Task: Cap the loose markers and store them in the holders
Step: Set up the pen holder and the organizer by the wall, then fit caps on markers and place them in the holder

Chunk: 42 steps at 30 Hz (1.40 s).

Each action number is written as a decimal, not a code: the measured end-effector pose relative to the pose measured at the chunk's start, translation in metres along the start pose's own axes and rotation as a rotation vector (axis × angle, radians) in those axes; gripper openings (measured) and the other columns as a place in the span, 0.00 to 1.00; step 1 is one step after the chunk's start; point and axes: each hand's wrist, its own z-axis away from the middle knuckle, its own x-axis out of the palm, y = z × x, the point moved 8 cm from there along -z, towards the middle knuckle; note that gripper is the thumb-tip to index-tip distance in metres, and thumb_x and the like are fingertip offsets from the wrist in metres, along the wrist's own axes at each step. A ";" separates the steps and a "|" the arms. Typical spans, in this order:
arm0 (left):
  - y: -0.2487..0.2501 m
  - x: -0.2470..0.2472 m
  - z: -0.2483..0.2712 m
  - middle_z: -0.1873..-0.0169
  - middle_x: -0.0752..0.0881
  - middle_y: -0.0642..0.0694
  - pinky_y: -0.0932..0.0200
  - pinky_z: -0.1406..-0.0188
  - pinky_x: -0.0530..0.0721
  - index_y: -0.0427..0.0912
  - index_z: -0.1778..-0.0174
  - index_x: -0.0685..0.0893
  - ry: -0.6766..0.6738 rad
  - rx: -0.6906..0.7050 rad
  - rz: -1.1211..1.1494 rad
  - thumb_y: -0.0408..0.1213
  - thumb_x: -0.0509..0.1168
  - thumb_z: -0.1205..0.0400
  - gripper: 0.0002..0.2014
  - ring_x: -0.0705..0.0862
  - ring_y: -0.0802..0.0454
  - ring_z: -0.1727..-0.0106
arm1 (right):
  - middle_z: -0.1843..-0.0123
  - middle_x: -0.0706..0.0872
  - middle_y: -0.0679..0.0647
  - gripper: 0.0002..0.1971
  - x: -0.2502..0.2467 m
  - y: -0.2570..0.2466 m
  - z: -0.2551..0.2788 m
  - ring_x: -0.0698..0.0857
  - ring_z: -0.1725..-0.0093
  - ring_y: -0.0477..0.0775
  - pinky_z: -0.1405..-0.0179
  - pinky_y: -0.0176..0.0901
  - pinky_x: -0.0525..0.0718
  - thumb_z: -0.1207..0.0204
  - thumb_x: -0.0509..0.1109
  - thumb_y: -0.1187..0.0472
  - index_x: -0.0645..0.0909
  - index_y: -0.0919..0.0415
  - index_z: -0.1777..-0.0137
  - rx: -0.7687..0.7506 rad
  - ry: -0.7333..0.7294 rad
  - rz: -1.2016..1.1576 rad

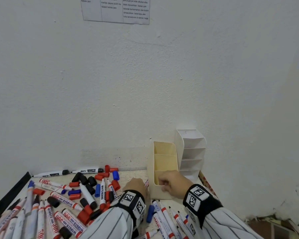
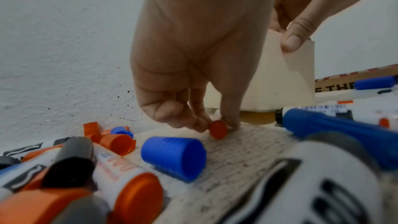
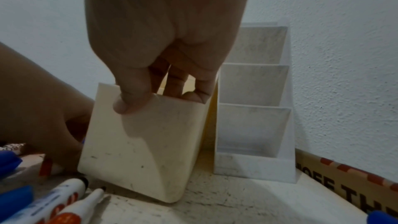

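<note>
My left hand (image 1: pixel 142 186) rests on the table just left of the cream holder (image 1: pixel 164 163). Its fingertips pinch a red-ended marker (image 2: pixel 218 129) that lies on the table, and most of the barrel is hidden under the hand. My right hand (image 3: pixel 155 98) grips the cream holder's (image 3: pixel 142 151) low front wall, thumb (image 3: pixel 129 103) outside and fingers inside the front compartment. The holder stands slightly tilted. A white tiered holder (image 1: pixel 192 152) stands right behind it, against the wall. Both holders show no markers inside.
Several loose markers and red, blue and black caps (image 1: pixel 86 188) cover the table on the left. More uncapped markers (image 1: pixel 167 216) lie between my wrists. A blue cap (image 2: pixel 174 156) lies near my left hand. A printed cardboard edge (image 3: pixel 344 181) borders the right side.
</note>
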 end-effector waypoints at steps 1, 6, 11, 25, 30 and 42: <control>0.000 -0.001 0.000 0.33 0.77 0.42 0.58 0.37 0.77 0.39 0.32 0.74 0.002 0.002 -0.012 0.38 0.57 0.16 0.17 0.78 0.47 0.33 | 0.65 0.73 0.47 0.18 0.000 0.000 0.000 0.74 0.59 0.51 0.57 0.41 0.73 0.26 0.67 0.67 0.67 0.50 0.71 0.006 -0.003 0.010; -0.013 -0.013 0.004 0.32 0.77 0.41 0.62 0.40 0.77 0.35 0.28 0.70 0.033 -0.021 0.027 0.39 0.54 0.15 0.20 0.79 0.48 0.34 | 0.61 0.74 0.48 0.22 0.004 0.003 0.001 0.74 0.58 0.52 0.53 0.43 0.75 0.26 0.67 0.68 0.61 0.47 0.73 0.036 -0.037 0.080; -0.030 -0.022 0.006 0.38 0.81 0.42 0.62 0.44 0.79 0.36 0.32 0.73 0.022 -0.030 0.090 0.42 0.55 0.16 0.19 0.81 0.49 0.39 | 0.57 0.77 0.51 0.13 0.003 0.005 0.004 0.75 0.56 0.51 0.51 0.45 0.78 0.27 0.68 0.68 0.71 0.54 0.68 0.088 -0.053 0.074; -0.056 -0.033 0.021 0.53 0.76 0.46 0.67 0.64 0.75 0.37 0.40 0.76 0.059 -0.074 0.262 0.38 0.62 0.19 0.14 0.77 0.53 0.55 | 0.44 0.85 0.56 0.10 0.008 -0.001 0.003 0.78 0.49 0.51 0.43 0.43 0.77 0.25 0.67 0.67 0.83 0.60 0.46 0.112 -0.055 0.081; -0.066 -0.036 0.024 0.52 0.75 0.45 0.69 0.65 0.75 0.36 0.40 0.75 0.079 -0.070 0.315 0.37 0.64 0.20 0.15 0.77 0.54 0.55 | 0.45 0.85 0.55 0.11 0.009 0.000 -0.001 0.81 0.47 0.53 0.43 0.44 0.79 0.26 0.68 0.67 0.83 0.58 0.45 0.124 -0.031 0.102; -0.088 -0.046 0.036 0.50 0.84 0.44 0.66 0.60 0.81 0.36 0.43 0.79 0.100 -0.102 0.362 0.38 0.66 0.21 0.13 0.84 0.52 0.53 | 0.46 0.84 0.54 0.10 0.011 0.002 0.001 0.81 0.45 0.53 0.42 0.44 0.80 0.24 0.66 0.65 0.83 0.57 0.46 0.191 0.037 0.100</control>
